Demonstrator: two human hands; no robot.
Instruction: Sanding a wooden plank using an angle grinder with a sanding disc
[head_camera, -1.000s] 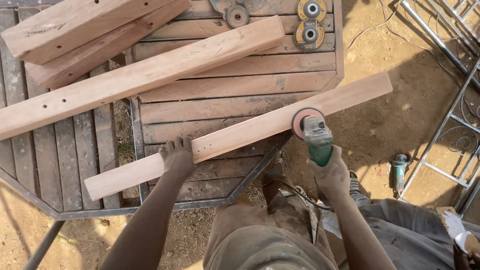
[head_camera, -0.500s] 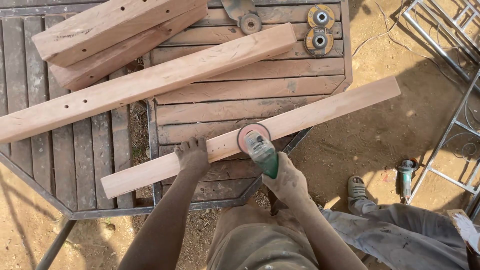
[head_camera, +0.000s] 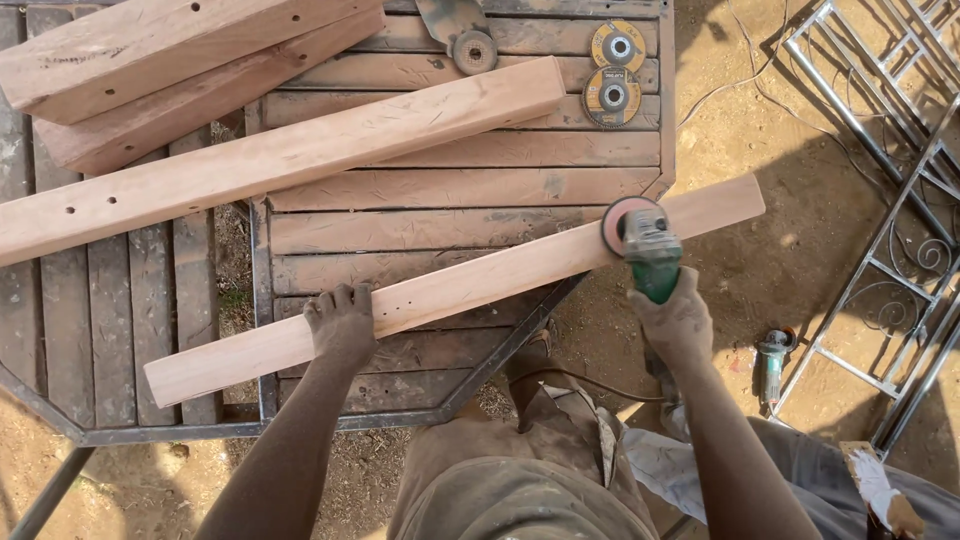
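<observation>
Looks like an outdoor woodworking/metalwork yard, not a proper indoor shop. Bare dusty dirt ground (head_camera: 800, 270) all round, a rough slatted wooden worktable on a dark metal frame (head_camera: 450, 190), thick pale timber beams (head_camera: 270, 160) stacked on it, round abrasive grinder discs (head_camera: 612, 95) lying loose, and a welded silver metal gate frame (head_camera: 900, 200) on the ground in harsh sun.

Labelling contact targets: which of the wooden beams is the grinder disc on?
The long pale wooden beam nearest the person, lying diagonally under both hands; the other beams lie untouched farther up the slatted table.
</observation>
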